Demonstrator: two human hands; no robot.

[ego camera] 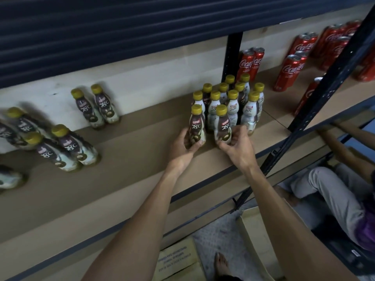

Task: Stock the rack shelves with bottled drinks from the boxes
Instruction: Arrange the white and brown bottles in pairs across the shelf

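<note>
Both forearms reach up from the bottom of the view, over a cardboard box (176,258) on the floor, to the shelf (132,165). My left hand (185,141) has its fingers curled round the lower body of the left bottle (197,122). My right hand (236,146) grips the foot of the right bottle (222,123) between thumb and curled fingers. Whether either base sits on the board I cannot tell. Both bottles are upright just before the packed cluster (233,102), the right one close against its front row. The danger, as I judge it, is a knuckle or a hard push toppling those tall, narrow bottles like skittles, or a tilted release tipping mine. The shelf's front edge (203,186) lies near my wrists, so a fallen bottle could roll off. Open board stretches left toward the scattered bottles (69,149); rightward the dark post (232,55) and cola cans (288,72) hem me in.
</note>
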